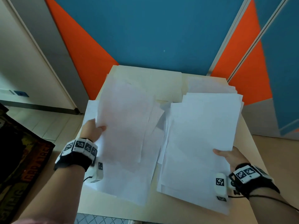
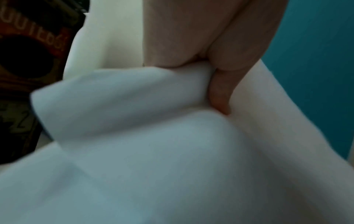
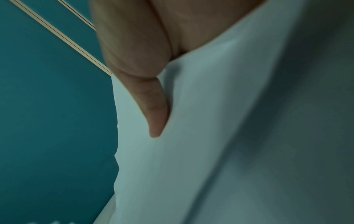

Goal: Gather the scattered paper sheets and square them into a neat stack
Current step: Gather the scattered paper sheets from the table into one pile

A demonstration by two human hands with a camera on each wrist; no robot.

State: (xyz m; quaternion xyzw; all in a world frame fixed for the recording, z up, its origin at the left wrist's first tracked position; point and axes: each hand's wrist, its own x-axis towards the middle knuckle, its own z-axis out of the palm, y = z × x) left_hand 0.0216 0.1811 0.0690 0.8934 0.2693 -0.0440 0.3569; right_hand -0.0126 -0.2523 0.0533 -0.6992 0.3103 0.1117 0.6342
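White paper sheets cover a small cream table [image 1: 169, 83] in two loose batches. My left hand [image 1: 93, 130] pinches the left edge of the left batch [image 1: 126, 120], thumb on top, and lifts it off the sheets below [image 1: 123, 183]. In the left wrist view the thumb [image 2: 220, 97] presses on that paper [image 2: 153, 151]. My right hand [image 1: 226, 155] grips the right edge of the right batch [image 1: 199, 139], thumb on top. The right wrist view shows the thumb [image 3: 153, 109] lying on the white sheets [image 3: 229, 136]. Fingers under the paper are hidden.
A blue and orange partition wall [image 1: 153, 29] stands right behind the table. A dark printed cloth or bag [image 1: 19, 159] lies at the left on the tiled floor [image 1: 53, 123]. More sheets [image 1: 210, 86] lie at the table's far right corner.
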